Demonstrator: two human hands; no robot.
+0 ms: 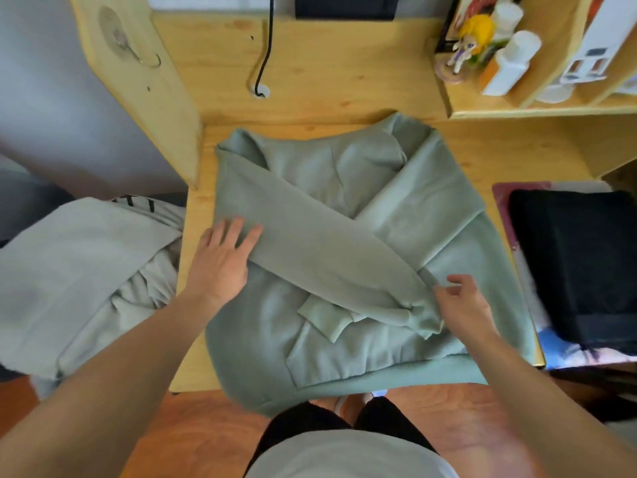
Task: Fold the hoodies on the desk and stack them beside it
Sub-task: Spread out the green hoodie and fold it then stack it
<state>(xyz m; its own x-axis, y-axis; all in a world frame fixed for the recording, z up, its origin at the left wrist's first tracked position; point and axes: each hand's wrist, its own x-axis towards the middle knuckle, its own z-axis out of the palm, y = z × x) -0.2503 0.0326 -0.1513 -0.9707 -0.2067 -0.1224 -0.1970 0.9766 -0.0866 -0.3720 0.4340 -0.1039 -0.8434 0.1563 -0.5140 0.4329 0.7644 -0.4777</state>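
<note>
The desk (344, 81) is pale wood, and most of its near half lies hidden under a sage-green hoodie (362, 339). The hoodie lies front up, hood toward the back of the desk, hem hanging over the near edge, so its long axis runs away from the person. Both sleeves are folded across the chest and cross each other; the upper sleeve (327, 257) runs on a slant from upper left down to lower right, covering much of the other one, whose cuff pokes out beneath.

To the left, off the desk, a grey garment (79, 270) lies crumpled, cut off by the frame edge. To the right sits a dark folded pile (579, 263), its right side out of view.

The shelf (537, 108) at upper right holds white bottles (513, 60) and a small yellow-haired figurine (472, 39), all blurred.

The left hand (220, 260) presses flat on the upper sleeve, fingers straight and slightly spread. The right hand (462, 305) is at that sleeve's cuff, fingers loosely curled; whether it pinches the cloth I cannot tell.
</note>
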